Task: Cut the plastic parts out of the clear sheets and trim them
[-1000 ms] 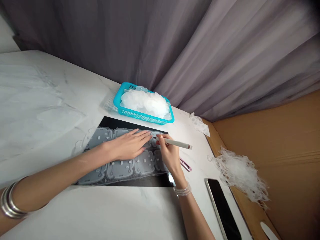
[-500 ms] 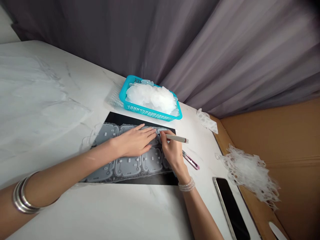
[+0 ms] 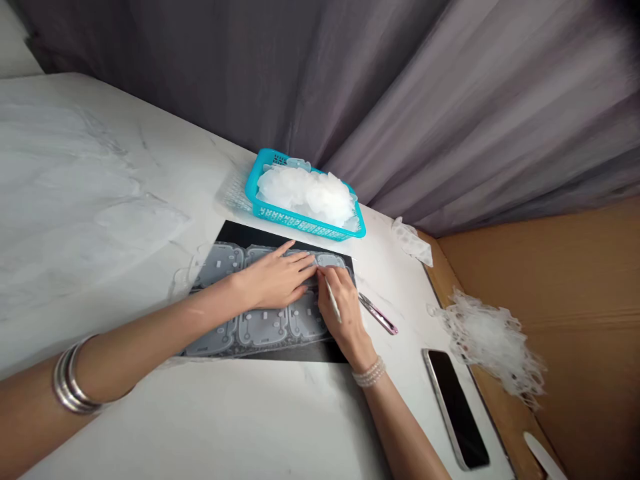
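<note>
On a black mat [image 3: 320, 351] lies a translucent plastic sheet [image 3: 263, 328] with rows of rounded-square shapes pressed in it. My left hand [image 3: 277, 277] is spread flat over the upper middle of this sheet, fingers pointing right. Between the closed fingers of my right hand [image 3: 345, 310] is a slim white pen-like tool [image 3: 332, 299]. Its tip is down at the sheet, just right of my left fingertips, too small to make out. A pink metallic utility knife [image 3: 380, 313] rests on the table right of my right hand.
Behind the mat stands a blue basket [image 3: 305, 223] heaped with clear plastic pieces [image 3: 300, 190]. Clear plastic film [image 3: 75, 207] spreads at the left. To the right are a phone [image 3: 457, 407], a tangle of cut plastic scraps [image 3: 495, 343] and a crumpled white piece [image 3: 413, 241].
My right hand has turned, swinging the tool's back end from pointing right to pointing down toward me. The tip has stayed near my left fingertips. My left hand keeps its place on the sheet.
</note>
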The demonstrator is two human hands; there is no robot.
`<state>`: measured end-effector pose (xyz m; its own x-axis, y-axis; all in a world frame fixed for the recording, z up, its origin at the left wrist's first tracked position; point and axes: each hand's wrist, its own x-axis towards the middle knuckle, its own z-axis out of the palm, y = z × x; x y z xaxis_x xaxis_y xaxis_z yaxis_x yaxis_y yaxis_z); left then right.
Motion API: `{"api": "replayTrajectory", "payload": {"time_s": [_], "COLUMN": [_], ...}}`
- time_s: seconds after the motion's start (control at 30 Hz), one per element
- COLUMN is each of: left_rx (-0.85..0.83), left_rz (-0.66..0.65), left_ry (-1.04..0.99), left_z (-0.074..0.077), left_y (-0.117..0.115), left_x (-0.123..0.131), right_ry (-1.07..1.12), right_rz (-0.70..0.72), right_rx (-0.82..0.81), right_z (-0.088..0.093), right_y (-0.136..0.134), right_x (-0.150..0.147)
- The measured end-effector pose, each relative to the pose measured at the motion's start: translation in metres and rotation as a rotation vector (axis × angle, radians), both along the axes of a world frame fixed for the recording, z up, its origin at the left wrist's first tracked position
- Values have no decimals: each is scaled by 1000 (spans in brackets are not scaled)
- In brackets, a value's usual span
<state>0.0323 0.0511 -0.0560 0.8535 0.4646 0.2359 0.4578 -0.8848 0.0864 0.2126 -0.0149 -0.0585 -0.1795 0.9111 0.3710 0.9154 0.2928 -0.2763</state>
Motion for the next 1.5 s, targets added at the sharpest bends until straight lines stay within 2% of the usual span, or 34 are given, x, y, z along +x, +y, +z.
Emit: {"api": "replayTrajectory", "payload": {"time_s": [0.1,0.23,0.33,0.4,0.47,0.53,0.6,0.7,0.73,0.8,0.9,0.97,1.0,1.07,1.1,1.13,1.17,1.2,1.33,1.4,1.5], "left_rx": [15,20,10,-11,-42,-66,-78,-104,-122,-184,-402,-715,-940,-1425,-1606,-1714,-1747,-1732,-1648,-1611,-1506], "left_rz": [3,-15,-37,-42,-42,-43,-37,-16,-12,-16,10,95,143,192,196,200,217,241,297,277,256], "left_ry": [0,-52,-94,-101,-104,-105,-102,-109,-120,-159,-305,-489,-590,-741,-783,-805,-815,-820,-777,-737,-716], "left_z": [-3,-11,-15,-15,-12,-10,-9,-12,-12,-10,5,20,28,39,42,43,43,42,32,29,27], "left_y": [0,3,6,7,7,6,5,6,6,5,-3,-12,-17,-24,-26,-27,-28,-27,-24,-24,-24], "left_x": [0,-3,-6,-7,-8,-8,-8,-7,-7,-5,4,13,18,25,27,28,27,26,22,22,24], "right_ry": [-33,-49,62,313,711,1148,1467,1540,1555,1582,1524,1343,1213,938,819,732,688,685,736,711,821], "right_rz": [-13,7,21,-37,-140,-274,-426,-523,-534,-514,-373,-259,-192,15,119,198,229,202,-148,-216,-133], "right_rx": [16,-45,-97,-82,-59,-48,-15,65,64,59,76,59,21,-143,-235,-308,-338,-319,-117,-190,-367], "right_z": [-4,3,4,1,1,5,14,29,33,39,49,59,66,79,84,88,90,91,86,81,75], "right_y": [5,4,8,16,21,18,7,-17,-23,-30,-31,-32,-33,-39,-42,-45,-47,-47,-32,-21,-8], "right_x": [0,-5,-8,-2,18,52,93,143,150,147,106,71,55,31,24,20,20,21,33,34,25]}}
